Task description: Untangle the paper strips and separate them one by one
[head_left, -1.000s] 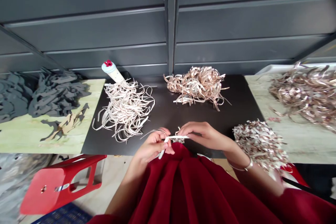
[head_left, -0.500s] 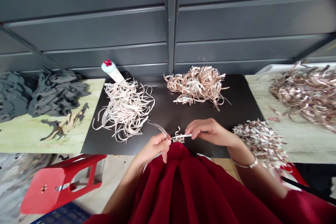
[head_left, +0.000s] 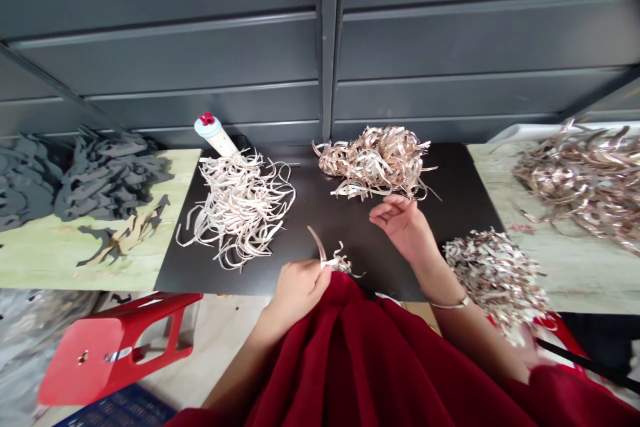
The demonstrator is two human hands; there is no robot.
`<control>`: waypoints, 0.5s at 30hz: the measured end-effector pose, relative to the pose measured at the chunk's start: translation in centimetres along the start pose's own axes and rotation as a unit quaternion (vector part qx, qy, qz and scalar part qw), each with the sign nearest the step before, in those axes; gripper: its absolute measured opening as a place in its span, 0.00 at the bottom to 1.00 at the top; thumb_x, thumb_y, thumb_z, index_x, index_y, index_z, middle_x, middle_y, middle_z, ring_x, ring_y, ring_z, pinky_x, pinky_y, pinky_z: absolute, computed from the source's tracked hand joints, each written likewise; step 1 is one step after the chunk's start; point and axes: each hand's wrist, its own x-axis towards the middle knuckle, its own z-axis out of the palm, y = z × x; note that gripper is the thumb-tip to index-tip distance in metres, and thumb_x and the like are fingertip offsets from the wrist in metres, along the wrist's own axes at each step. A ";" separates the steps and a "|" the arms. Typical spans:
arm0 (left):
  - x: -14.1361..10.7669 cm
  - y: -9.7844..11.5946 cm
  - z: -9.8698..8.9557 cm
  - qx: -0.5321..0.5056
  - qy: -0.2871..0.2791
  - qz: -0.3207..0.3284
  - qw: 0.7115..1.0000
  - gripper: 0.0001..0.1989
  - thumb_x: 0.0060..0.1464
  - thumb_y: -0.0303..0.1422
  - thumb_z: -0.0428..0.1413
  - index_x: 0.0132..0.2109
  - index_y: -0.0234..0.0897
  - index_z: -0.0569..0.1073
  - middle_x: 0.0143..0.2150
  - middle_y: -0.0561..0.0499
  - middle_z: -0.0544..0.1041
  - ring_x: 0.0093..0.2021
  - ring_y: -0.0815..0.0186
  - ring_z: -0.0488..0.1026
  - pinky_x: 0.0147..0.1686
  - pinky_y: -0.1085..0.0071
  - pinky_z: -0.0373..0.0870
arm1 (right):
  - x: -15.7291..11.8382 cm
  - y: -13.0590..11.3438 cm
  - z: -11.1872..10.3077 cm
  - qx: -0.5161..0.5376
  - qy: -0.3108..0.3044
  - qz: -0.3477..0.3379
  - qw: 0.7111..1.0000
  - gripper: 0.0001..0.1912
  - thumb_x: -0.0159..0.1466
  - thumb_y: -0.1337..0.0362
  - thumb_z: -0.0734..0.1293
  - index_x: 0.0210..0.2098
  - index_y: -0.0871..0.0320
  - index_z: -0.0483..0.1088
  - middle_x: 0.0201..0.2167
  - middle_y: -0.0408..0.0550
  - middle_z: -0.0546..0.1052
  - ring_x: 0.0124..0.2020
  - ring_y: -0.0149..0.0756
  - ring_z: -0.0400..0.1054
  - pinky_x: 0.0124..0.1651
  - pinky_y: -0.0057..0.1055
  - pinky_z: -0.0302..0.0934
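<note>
My left hand (head_left: pixel 299 288) is closed near the front edge of the black table top (head_left: pixel 305 213), pinching a thin shiny strip (head_left: pixel 317 244) whose curved end stands up from the fingers. Just beyond the thumb lies a small heap of curly scraps (head_left: pixel 343 261). My right hand (head_left: pixel 403 223) is held over the table with its fingers apart and nothing visible in them, close to the front of a rose-gold pile of strips (head_left: pixel 383 157). A pile of pale strips (head_left: pixel 243 203) lies on the left side of the black top.
A tumbler with a red-topped lid (head_left: pixel 215 133) stands behind the pale pile. Dark grey cut pieces (head_left: pixel 107 177) lie far left. At right are a pile of short curly pieces (head_left: pixel 495 273) and more metallic strips (head_left: pixel 585 177). A red stool (head_left: pixel 90 353) stands below left.
My right hand has let go of the strip's white end and moved up and away, toward the rose-gold pile. My left hand has turned over, still gripping the strip.
</note>
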 end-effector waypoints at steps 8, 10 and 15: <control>0.2 0.2 0.1 0.107 0.086 0.137 0.981 0.18 0.55 0.31 0.48 0.18 0.35 0.65 0.15 0.52 0.69 0.17 0.71 0.62 0.22 0.70 0.46 | -2.1 0.1 6.5 -0.379 -0.215 -0.083 0.896 0.13 0.54 0.58 0.72 0.23 0.58 0.67 0.25 0.44 0.70 0.30 0.33 0.63 0.33 0.29 0.59; 0.1 0.1 0.3 0.109 0.108 0.161 0.975 0.18 0.54 0.29 0.47 0.17 0.35 0.64 0.14 0.53 0.68 0.16 0.71 0.62 0.22 0.70 0.46 | -2.2 0.4 6.9 -0.391 -0.215 -0.055 0.893 0.12 0.56 0.63 0.71 0.21 0.59 0.65 0.22 0.41 0.67 0.26 0.29 0.61 0.30 0.25 0.56; 0.0 0.2 1.0 0.086 0.167 0.209 0.960 0.20 0.56 0.28 0.47 0.16 0.35 0.64 0.13 0.54 0.65 0.15 0.72 0.59 0.21 0.70 0.47 | -1.8 0.6 5.9 -0.336 -0.235 0.012 0.912 0.10 0.55 0.67 0.71 0.22 0.59 0.67 0.22 0.39 0.68 0.24 0.26 0.62 0.29 0.23 0.56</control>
